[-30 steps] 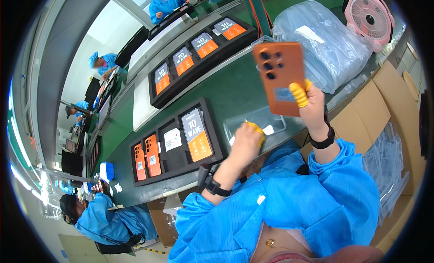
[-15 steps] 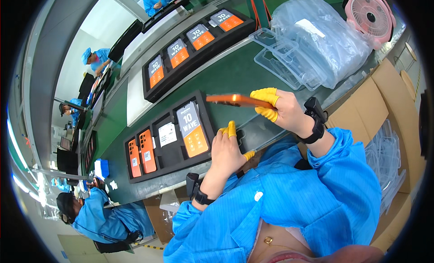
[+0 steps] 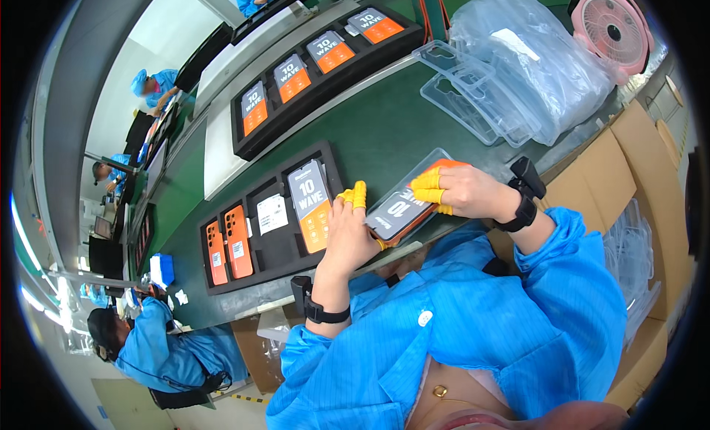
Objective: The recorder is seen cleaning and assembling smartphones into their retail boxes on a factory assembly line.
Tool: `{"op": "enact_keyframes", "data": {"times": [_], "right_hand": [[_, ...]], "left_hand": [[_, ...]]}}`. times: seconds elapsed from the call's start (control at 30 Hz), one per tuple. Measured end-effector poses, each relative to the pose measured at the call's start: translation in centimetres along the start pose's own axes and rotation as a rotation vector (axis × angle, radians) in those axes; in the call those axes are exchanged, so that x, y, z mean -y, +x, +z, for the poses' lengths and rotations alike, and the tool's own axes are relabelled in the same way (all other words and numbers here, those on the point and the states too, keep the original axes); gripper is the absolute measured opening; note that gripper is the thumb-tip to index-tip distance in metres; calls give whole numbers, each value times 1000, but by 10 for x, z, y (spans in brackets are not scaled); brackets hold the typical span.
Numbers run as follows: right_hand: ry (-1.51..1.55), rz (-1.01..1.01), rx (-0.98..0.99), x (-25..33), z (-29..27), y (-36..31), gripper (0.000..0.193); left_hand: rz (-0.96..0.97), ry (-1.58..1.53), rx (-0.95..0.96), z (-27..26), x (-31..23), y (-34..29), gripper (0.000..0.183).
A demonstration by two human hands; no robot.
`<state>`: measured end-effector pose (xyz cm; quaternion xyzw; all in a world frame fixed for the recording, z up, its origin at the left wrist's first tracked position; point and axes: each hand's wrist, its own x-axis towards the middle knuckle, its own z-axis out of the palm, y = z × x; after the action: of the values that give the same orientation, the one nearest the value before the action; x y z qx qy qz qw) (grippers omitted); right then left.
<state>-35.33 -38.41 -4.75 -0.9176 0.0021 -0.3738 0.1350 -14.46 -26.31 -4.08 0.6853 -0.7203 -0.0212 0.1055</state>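
Observation:
A smartphone (image 3: 398,211) with an orange edge and a grey-and-orange screen film lies face up, tilted, over a clear plastic tray (image 3: 436,158) at the near edge of the bench. My right hand (image 3: 466,190), with yellow finger cots, is closed on the phone's far right end and covers part of it. My left hand (image 3: 350,230), also in yellow finger cots, grips the near left end of the tray between thumb and fingers. Just left of it is a black foam tray (image 3: 274,256) holding orange phones (image 3: 238,241), a white-labelled piece (image 3: 272,214) and a film-covered phone (image 3: 308,204).
A second black foam tray (image 3: 244,145) with several film-covered phones stands farther back. Clear plastic trays (image 3: 462,108) lie beside a large plastic bag (image 3: 532,60) and a pink fan (image 3: 612,31). An open carton (image 3: 584,167) stands at right. Co-workers sit at left.
My right hand has lowered the phone and turned it from edge-on to face up over the clear tray. My left hand has shifted slightly left, its thumb now at the phone's near end.

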Motion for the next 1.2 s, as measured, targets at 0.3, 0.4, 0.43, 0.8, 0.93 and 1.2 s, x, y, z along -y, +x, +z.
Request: {"op": "enact_keyframes", "data": {"times": [0.3, 0.4, 0.43, 0.8, 0.93, 1.2], "right_hand": [[70, 204, 409, -11, 1, 3, 46], [-41, 224, 391, -13, 7, 15, 79], [-164, 251, 386, -14, 8, 20, 96], [-46, 369, -39, 33, 24, 28, 92], [-136, 406, -196, 42, 36, 30, 92], [172, 431, -53, 35, 18, 34, 80]], "left_hand": [[18, 5, 29, 1, -18, -5, 88], [12, -107, -12, -2, -22, -6, 86], [9, -185, -42, -4, -19, -8, 86], [-47, -825, -298, -27, 0, -41, 100], [-159, -981, -296, -24, -26, -43, 67], [-162, -660, -514, -28, -21, -42, 32]]}}
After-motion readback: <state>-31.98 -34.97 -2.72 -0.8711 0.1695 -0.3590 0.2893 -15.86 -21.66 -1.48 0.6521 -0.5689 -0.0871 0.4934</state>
